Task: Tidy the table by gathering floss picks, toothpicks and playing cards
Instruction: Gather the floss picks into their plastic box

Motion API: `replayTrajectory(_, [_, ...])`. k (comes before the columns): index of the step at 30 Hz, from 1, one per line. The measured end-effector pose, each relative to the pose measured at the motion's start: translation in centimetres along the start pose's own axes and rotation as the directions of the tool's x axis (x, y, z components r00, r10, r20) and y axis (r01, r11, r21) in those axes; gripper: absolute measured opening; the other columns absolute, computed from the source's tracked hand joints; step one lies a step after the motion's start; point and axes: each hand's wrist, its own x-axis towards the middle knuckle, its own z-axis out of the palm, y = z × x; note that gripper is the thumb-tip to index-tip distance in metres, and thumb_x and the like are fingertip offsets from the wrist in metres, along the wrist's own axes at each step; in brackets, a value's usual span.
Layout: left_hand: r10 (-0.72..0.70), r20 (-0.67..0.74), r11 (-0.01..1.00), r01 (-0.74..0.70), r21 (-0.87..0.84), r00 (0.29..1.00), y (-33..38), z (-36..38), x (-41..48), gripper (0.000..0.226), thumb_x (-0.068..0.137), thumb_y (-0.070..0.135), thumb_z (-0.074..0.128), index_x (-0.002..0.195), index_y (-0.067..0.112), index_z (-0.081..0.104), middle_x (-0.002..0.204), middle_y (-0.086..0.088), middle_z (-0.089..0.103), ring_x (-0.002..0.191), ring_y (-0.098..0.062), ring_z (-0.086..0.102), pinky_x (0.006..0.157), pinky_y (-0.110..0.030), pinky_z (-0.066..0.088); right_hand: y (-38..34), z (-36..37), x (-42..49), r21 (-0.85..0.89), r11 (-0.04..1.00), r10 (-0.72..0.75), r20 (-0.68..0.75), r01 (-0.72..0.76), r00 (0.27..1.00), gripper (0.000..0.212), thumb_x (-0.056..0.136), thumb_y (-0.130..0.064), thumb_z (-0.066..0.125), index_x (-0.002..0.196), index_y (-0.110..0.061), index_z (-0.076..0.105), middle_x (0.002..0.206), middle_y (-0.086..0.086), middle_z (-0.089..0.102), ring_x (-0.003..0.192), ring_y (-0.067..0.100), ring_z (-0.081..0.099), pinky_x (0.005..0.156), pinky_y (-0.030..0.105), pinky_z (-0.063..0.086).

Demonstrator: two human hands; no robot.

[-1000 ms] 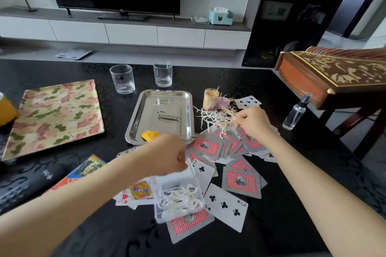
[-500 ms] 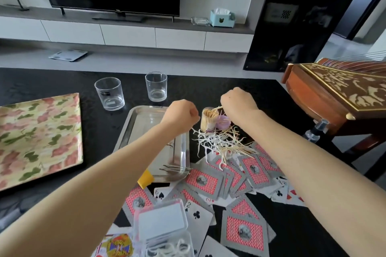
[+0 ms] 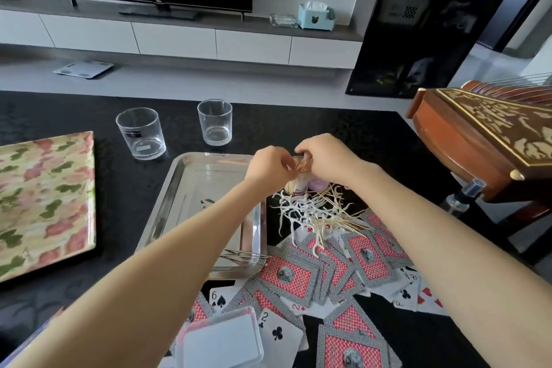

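**Mia:** So where do the toothpicks (image 3: 337, 219) go?

**Ben:** Into the little toothpick jar (image 3: 298, 184). It stands up straight at the far end of the mess, just beside the silver tray (image 3: 191, 188). It looks full of sticks at the top.

**Mia:** What are the hands doing?

**Ben:** Both are right over the jar's mouth. The left hand (image 3: 270, 166) has its fingers pinched close at the tops of the sticks. The right hand (image 3: 325, 158) is curled close on the other side. I think they are pushing sticks down into the jar. I cannot tell how many each one holds.

**Mia:** Why two hands?

**Ben:** I guess thin sticks slip and fan out, so one hand keeps them together.

**Mia:** Is there more to pick up?

**Ben:** Lots. More toothpicks lie in a heap just this side of the jar, mixed with white floss picks (image 3: 295, 212). Playing cards (image 3: 298, 275) are spread nearer to us, some face up, most face down. A clear box (image 3: 221, 337) sits near the bottom edge. All of it lies on the black worktop (image 3: 358, 128). Two empty glasses (image 3: 140, 133) stand past the tray.
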Motion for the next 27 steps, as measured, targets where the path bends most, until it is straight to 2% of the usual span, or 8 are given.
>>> replayTrajectory(3, [0.009, -0.068, 1.0, -0.01, -0.013, 0.998, 0.0, -0.4, -1.4, 0.011, 0.082, 0.014, 0.065, 0.091, 0.011, 0.07, 0.088, -0.004, 0.069, 0.076, -0.017, 0.058, 0.073, -0.03, 0.052, 1.6, 0.0, -1.9, 0.204, 0.978, 0.086, -0.196, -0.045, 0.977, 0.03, 0.087, -0.002, 0.058, 0.114, -0.011, 0.066, 0.102, 0.004, 0.066, 0.089, 0.018, 0.061, 0.084, 0.033, 0.052])
replayTrajectory(6, [0.075, 0.001, 0.988, -0.075, 0.135, 0.997, -0.1, -0.2, -3.3, 0.012, 0.085, 0.017, 0.062, 0.088, 0.009, 0.07, 0.088, -0.006, 0.07, 0.08, -0.022, 0.063, 0.073, -0.033, 0.053, 3.3, 1.5, -4.6, 0.079, 0.994, 0.081, 0.001, -0.081, 0.997, 0.022, 0.09, -0.021, 0.06, 0.106, -0.01, 0.07, 0.108, -0.005, 0.065, 0.088, 0.011, 0.062, 0.079, 0.022, 0.049])
replayTrajectory(8, [0.078, 0.083, 0.97, -0.095, 0.222, 0.993, -0.3, 0.3, -4.4, 0.015, 0.088, 0.018, 0.059, 0.091, 0.009, 0.07, 0.094, -0.006, 0.068, 0.082, -0.022, 0.062, 0.071, -0.029, 0.049, 4.1, 3.2, -5.8, -0.047, 0.991, 0.131, 0.146, -0.125, 0.981, 0.034, 0.087, -0.029, 0.065, 0.119, -0.017, 0.064, 0.119, -0.001, 0.063, 0.109, 0.017, 0.056, 0.091, 0.028, 0.046])
replayTrajectory(10, [0.065, 0.135, 0.956, -0.1, 0.277, 0.989, -0.2, 1.2, -5.0, 0.017, 0.091, 0.02, 0.057, 0.099, 0.01, 0.068, 0.101, -0.006, 0.063, 0.084, -0.02, 0.058, 0.07, -0.024, 0.043, 4.6, 4.5, -6.5, -0.112, 0.984, 0.151, 0.123, -0.138, 0.981, 0.044, 0.085, -0.04, 0.064, 0.126, -0.024, 0.059, 0.121, 0.001, 0.06, 0.12, 0.021, 0.047, 0.097, 0.034, 0.041])
replayTrajectory(13, [0.025, 0.145, 0.94, -0.073, 0.334, 0.989, 0.0, 2.3, -5.2, 0.023, 0.092, 0.018, 0.055, 0.113, 0.01, 0.062, 0.109, -0.008, 0.059, 0.091, -0.021, 0.056, 0.072, -0.024, 0.04, 4.3, 6.0, -6.6, -0.073, 0.986, 0.153, 0.029, -0.151, 0.988, 0.047, 0.084, -0.052, 0.057, 0.124, -0.026, 0.061, 0.116, 0.001, 0.061, 0.118, 0.024, 0.045, 0.097, 0.035, 0.041])
replayTrajectory(18, [-0.045, 0.144, 0.898, -0.023, 0.439, 0.988, 0.2, 3.4, -4.9, 0.023, 0.092, 0.01, 0.055, 0.114, 0.004, 0.056, 0.111, -0.013, 0.059, 0.099, -0.027, 0.057, 0.074, -0.029, 0.044, 3.5, 7.3, -6.9, -0.005, 0.986, 0.166, -0.085, -0.167, 0.982, 0.033, 0.087, -0.038, 0.062, 0.116, -0.023, 0.067, 0.111, -0.002, 0.065, 0.11, 0.02, 0.05, 0.088, 0.03, 0.044])
replayTrajectory(24, [-0.048, 0.223, 0.933, -0.036, 0.359, 0.974, 0.3, 4.2, -5.0, 0.027, 0.087, 0.012, 0.062, 0.114, 0.011, 0.06, 0.115, -0.009, 0.06, 0.101, -0.026, 0.058, 0.078, -0.028, 0.045, 3.9, 7.2, -8.4, 0.083, 0.964, 0.255, -0.003, -0.254, 0.967, 0.026, 0.085, -0.036, 0.064, 0.106, -0.02, 0.067, 0.099, 0.001, 0.068, 0.085, 0.016, 0.06, 0.066, 0.027, 0.049])
replayTrajectory(27, [-0.038, 0.291, 0.952, -0.054, 0.302, 0.956, 0.6, 4.4, -5.6, 0.027, 0.085, 0.015, 0.066, 0.111, 0.012, 0.062, 0.112, -0.006, 0.064, 0.1, -0.024, 0.059, 0.076, -0.027, 0.044, 4.0, 6.8, -9.0, 0.07, 0.96, 0.271, 0.026, -0.272, 0.962, 0.019, 0.084, -0.029, 0.065, 0.1, -0.02, 0.067, 0.097, -0.001, 0.069, 0.086, 0.016, 0.062, 0.064, 0.026, 0.048])
